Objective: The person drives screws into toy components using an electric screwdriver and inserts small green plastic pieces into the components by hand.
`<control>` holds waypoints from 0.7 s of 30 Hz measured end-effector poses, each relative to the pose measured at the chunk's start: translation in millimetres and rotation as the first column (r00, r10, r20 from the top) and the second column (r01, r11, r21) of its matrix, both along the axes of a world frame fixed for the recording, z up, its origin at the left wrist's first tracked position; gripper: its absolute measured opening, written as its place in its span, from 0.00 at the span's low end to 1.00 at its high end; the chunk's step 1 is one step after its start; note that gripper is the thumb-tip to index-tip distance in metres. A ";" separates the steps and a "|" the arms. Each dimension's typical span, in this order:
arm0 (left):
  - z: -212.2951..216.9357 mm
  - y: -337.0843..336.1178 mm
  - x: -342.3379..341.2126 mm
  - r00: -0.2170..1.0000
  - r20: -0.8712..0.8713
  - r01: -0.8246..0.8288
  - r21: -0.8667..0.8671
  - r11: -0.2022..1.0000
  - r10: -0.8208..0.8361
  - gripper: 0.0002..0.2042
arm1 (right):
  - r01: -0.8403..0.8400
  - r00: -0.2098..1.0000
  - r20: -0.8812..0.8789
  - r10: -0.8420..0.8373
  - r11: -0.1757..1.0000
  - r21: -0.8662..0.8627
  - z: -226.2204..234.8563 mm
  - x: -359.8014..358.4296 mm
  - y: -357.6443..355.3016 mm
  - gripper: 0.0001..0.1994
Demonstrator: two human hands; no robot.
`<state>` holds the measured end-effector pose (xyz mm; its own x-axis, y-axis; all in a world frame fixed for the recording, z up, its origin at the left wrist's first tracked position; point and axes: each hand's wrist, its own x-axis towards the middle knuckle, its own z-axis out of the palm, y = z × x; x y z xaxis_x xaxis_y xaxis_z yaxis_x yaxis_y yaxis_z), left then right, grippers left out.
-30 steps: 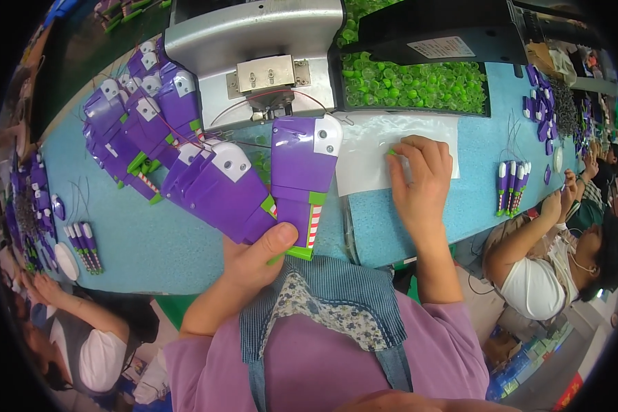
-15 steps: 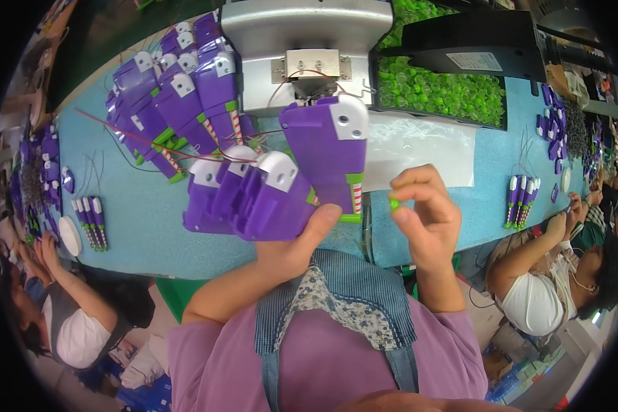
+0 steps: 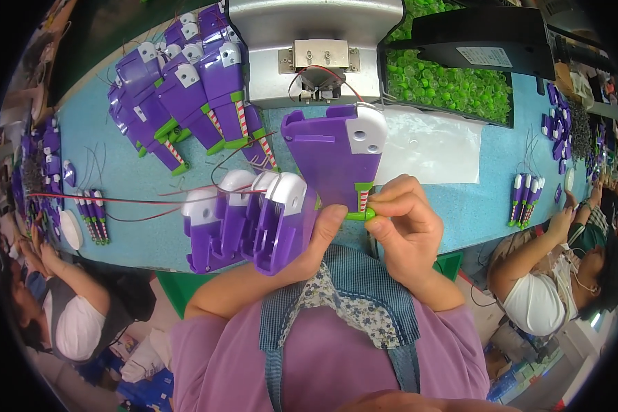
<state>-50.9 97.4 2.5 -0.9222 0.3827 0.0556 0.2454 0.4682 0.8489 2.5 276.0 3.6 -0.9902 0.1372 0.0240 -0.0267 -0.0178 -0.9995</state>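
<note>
My left hand (image 3: 317,253) is closed on several purple plastic wing-shaped parts (image 3: 281,230) with white ends, fanned out and trailing thin red and black wires. One purple wing (image 3: 333,151) stands out from the rest, its white end away from me and its red-and-white striped strip with green tip toward me. At that tip my right hand (image 3: 410,230) pinches a small green cap (image 3: 370,213) between thumb and forefinger. The cap touches the green end; whether it is seated cannot be made out. The left fingers are hidden behind the parts.
A silver machine (image 3: 316,20) with a metal bracket stands ahead. Small green pieces (image 3: 450,93) fill a dark tray under a black device (image 3: 481,41). More purple wings (image 3: 185,96) lie piled far left. A clear plastic sheet (image 3: 432,147) lies right. Co-workers sit both sides.
My right hand has moved left and down, bringing the small green piece to the wing's green tip. The bundle in my left hand has tilted and lowered slightly.
</note>
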 end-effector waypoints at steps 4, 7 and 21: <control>-13.1 7.0 3.6 0.976 -0.218 -0.011 0.061 0.998 0.024 0.10 | 0.022 0.999 0.027 -0.019 0.992 -0.126 -7.6 1.9 -3.7 0.08; -3.4 23.8 8.5 0.941 0.329 -0.279 0.618 0.735 0.080 0.04 | -0.020 0.998 0.058 0.031 0.983 -0.183 -4.7 -3.4 -2.3 0.08; -13.3 -2.7 7.6 0.989 0.141 -0.062 0.217 0.974 0.032 0.13 | -0.111 0.994 -0.015 0.111 0.993 -0.027 -2.6 -10.0 -1.1 0.07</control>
<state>-43.2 94.6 -10.7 -0.9435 0.3312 0.0065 0.1028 0.2741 0.9562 -7.5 274.8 1.0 -0.9990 0.0274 0.0351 -0.0364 -0.0488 -0.9981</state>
